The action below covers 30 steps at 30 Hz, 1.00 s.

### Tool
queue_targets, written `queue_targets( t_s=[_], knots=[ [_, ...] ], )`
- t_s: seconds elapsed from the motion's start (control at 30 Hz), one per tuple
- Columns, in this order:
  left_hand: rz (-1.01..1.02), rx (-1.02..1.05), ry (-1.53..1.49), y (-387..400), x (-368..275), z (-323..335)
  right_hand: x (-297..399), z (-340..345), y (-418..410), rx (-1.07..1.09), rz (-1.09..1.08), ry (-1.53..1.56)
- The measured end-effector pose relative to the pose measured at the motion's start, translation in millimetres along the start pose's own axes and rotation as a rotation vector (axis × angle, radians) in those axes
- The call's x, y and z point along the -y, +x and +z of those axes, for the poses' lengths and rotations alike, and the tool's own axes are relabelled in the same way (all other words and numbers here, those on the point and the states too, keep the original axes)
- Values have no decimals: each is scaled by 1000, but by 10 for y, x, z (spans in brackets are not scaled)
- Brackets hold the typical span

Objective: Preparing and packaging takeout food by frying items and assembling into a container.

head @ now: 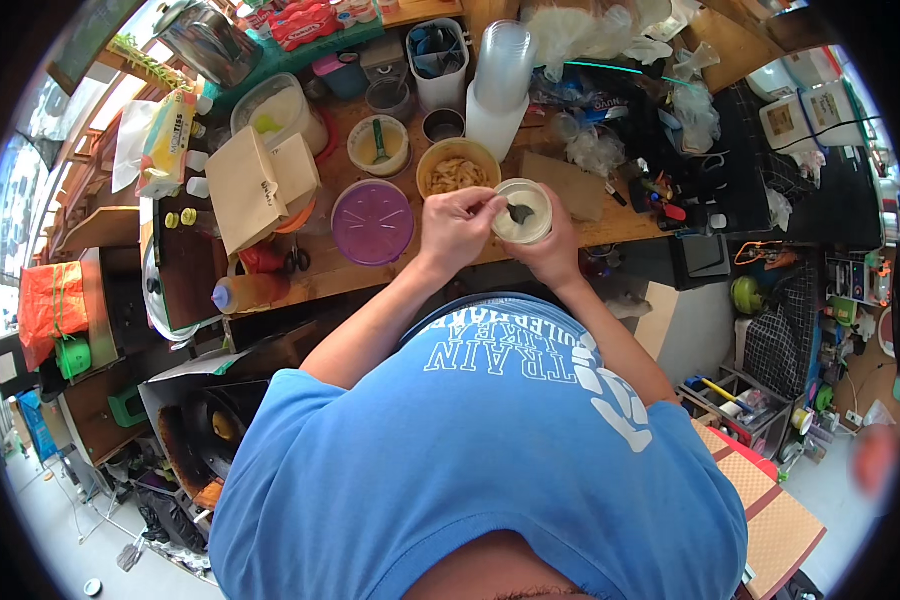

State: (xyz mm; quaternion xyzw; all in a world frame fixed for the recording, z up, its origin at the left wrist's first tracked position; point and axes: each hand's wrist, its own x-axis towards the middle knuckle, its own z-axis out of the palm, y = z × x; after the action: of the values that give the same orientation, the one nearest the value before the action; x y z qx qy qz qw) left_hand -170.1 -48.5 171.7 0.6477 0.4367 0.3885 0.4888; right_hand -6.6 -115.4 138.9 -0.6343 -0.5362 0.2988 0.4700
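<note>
Between the thumb and fingers of my left hand [454, 229] is a small dark spoon [521, 214], its bowl dipped into white contents of a round clear plastic tub [526, 234]. My right hand [556, 251] wraps around the tub from its right side and holds it up near the table's front edge. Just behind my left hand stands a yellowish bowl [461, 176] of pale brown food pieces. A purple lid [373, 223] lies left of my left hand. Behind that lid sits a white tub [379, 147] of yellowish content with a green-handled utensil in it.
Tall stacked clear cups [504, 67] rise behind the bowl. Brown paper bags [251, 187], scissors [297, 259] and a squeeze bottle [249, 292] occupy the left side of the wooden table [322, 277]. Flat cardboard [562, 184] and plastic bags [596, 150] lie to the right.
</note>
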Motion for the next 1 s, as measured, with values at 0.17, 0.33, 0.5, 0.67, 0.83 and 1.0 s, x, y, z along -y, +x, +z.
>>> queue_targets(
  t_s=[0.17,0.33,0.5,0.67,0.83,1.0],
  knots=[
    [-101,-23,12,21,21,-88,14,13,17,19,-51,-111],
    [-168,-71,-74,58,167,-216,25,46,17,19,-50,-129],
    [-178,-81,-50,58,176,-236,39,85,21,-16,-4,-71],
    [-313,-113,-363,103,318,-271,21,83,33,28,-27,-133],
    [-87,-329,-169,252,250,-521,-97,41,-30,16,1,-102],
    [669,-126,871,335,313,-641,-155,35,-49,18,22,-72]
  ],
)
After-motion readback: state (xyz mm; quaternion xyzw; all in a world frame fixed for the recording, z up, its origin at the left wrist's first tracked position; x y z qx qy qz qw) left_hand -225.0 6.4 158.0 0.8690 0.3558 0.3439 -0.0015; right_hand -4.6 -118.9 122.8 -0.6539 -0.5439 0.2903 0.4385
